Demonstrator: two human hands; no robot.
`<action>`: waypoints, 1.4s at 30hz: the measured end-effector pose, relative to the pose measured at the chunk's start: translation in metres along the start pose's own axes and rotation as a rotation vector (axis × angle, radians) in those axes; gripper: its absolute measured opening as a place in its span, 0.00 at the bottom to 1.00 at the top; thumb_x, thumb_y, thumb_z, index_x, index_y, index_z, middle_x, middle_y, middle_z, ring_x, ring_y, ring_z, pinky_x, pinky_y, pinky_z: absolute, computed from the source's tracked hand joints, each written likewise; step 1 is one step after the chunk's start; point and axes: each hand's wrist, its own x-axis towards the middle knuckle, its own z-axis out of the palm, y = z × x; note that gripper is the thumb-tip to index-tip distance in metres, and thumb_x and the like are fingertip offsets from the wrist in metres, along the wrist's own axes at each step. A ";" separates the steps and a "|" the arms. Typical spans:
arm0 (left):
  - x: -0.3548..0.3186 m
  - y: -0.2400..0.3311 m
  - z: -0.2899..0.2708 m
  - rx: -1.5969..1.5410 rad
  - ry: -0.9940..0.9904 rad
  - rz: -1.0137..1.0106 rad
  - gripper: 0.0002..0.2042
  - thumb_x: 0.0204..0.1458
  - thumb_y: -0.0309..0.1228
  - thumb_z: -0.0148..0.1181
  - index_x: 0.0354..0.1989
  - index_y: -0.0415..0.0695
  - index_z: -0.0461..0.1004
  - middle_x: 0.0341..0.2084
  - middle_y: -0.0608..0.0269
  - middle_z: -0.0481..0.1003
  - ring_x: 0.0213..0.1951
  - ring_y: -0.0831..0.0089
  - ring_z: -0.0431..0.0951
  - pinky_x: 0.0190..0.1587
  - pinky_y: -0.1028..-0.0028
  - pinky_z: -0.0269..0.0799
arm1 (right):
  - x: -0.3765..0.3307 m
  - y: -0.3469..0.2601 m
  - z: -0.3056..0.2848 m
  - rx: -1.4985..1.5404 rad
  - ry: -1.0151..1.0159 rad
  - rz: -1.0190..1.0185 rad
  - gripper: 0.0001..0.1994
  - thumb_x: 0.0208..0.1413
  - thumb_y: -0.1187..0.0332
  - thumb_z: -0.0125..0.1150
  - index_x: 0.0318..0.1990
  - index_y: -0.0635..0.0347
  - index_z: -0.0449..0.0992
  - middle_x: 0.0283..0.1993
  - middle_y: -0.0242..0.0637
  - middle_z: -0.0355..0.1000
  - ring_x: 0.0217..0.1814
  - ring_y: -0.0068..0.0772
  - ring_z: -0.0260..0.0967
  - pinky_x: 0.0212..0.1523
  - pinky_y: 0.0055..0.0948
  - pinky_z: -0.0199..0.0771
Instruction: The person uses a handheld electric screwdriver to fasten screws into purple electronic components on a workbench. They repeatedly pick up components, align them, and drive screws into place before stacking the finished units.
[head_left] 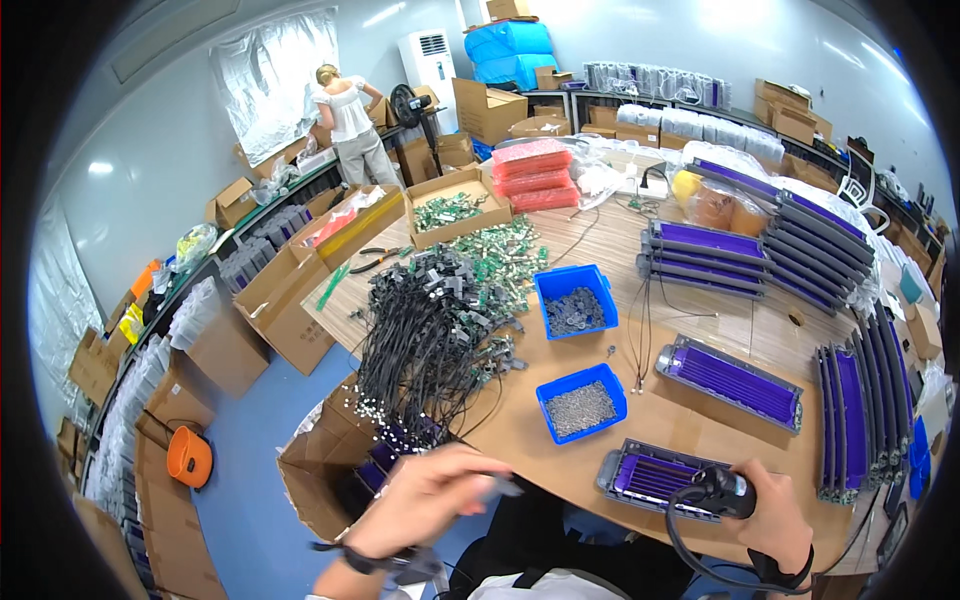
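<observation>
Gripping a black electric screwdriver [722, 492], right hand [775, 518].

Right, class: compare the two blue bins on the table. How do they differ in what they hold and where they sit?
The far blue bin holds dark grey chunky parts; the near blue bin holds fine, pale grey small pieces. The far blue bin sits beside the green circuit boards; the near blue bin lies closer to the person's hands. The far one looks deeper. Both are open, rectangular and blue.
</observation>
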 end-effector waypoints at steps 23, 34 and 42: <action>0.065 -0.073 0.123 -0.495 -0.180 0.281 0.09 0.59 0.21 0.50 0.47 0.38 0.71 0.39 0.66 0.73 0.37 0.79 0.75 0.41 0.78 0.71 | 0.068 -0.045 0.031 0.283 0.003 -0.211 0.23 0.36 0.70 0.73 0.43 0.60 0.70 0.30 0.50 0.73 0.36 0.58 0.71 0.34 0.38 0.71; 0.076 -0.071 0.118 -0.312 -0.123 -0.020 0.11 0.57 0.28 0.57 0.43 0.32 0.75 0.28 0.61 0.77 0.31 0.78 0.76 0.35 0.81 0.72 | 0.097 -0.022 0.036 0.291 0.048 -0.232 0.19 0.39 0.76 0.65 0.41 0.64 0.66 0.28 0.53 0.72 0.32 0.59 0.71 0.30 0.40 0.68; 0.086 -0.089 0.130 0.181 0.001 0.293 0.07 0.50 0.24 0.60 0.36 0.36 0.79 0.37 0.58 0.74 0.40 0.61 0.72 0.45 0.69 0.68 | 0.115 -0.008 0.049 0.022 -0.178 -0.232 0.18 0.40 0.76 0.62 0.41 0.62 0.65 0.25 0.51 0.72 0.32 0.57 0.72 0.30 0.45 0.70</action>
